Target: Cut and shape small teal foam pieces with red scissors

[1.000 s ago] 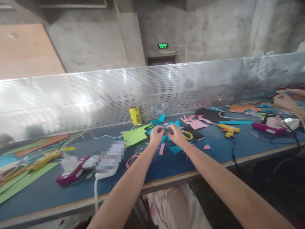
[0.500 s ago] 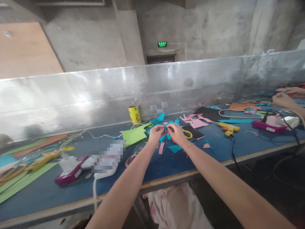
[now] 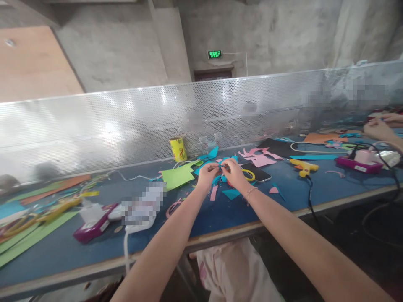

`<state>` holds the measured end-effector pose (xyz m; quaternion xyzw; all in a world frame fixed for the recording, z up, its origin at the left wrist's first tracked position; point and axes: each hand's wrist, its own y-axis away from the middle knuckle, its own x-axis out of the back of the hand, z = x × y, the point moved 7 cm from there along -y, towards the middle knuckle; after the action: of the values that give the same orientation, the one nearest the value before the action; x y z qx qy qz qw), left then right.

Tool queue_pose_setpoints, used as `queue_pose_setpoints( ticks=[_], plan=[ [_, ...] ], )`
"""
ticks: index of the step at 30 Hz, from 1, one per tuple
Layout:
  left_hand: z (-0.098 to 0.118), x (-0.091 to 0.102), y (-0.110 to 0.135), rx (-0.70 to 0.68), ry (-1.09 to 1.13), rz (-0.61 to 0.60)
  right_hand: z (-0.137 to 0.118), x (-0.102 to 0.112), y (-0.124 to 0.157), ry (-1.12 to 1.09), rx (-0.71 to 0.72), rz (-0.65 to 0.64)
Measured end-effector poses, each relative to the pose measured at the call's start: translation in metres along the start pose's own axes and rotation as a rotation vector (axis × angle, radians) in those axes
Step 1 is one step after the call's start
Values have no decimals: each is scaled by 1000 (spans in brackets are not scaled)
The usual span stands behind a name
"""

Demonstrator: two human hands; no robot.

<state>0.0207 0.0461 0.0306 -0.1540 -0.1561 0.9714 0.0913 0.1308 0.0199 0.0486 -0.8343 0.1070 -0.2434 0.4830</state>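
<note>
My left hand (image 3: 208,174) and my right hand (image 3: 234,173) meet over the blue table (image 3: 217,218), fingertips pinched together. Between them is a small piece of blue craft paper (image 3: 220,166), mostly covered by the fingers. More blue scraps lie under and behind the hands. To the left is a lime green sheet (image 3: 178,178) with a cut edge. A yellow scissor-like handle loop (image 3: 251,176) shows beside my right hand, next to a dark phone (image 3: 260,173). In front lie a pink strip (image 3: 213,193) and a blue triangular scrap (image 3: 231,193).
A yellow glue gun (image 3: 304,167) with a black cord lies to the right. Purple power strips (image 3: 91,231) sit at both sides. A yellow can-like tube (image 3: 178,149) stands before the perforated metal screen (image 3: 132,126). At far right are another person's hands (image 3: 380,129).
Both hands keep their pinch on the blue piece, with only slight finger movement. The view has shifted a little.
</note>
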Motion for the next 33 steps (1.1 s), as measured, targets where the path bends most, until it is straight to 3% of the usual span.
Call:
queue_pose_setpoints(
  ticks=[23,33],
  plan=[
    [-2,-2,5,121,228,5,-23,7,0,85,129,-70],
    [-4,-5,8,147,130,-14,-25,9,-1,166,127,-98]
  ],
)
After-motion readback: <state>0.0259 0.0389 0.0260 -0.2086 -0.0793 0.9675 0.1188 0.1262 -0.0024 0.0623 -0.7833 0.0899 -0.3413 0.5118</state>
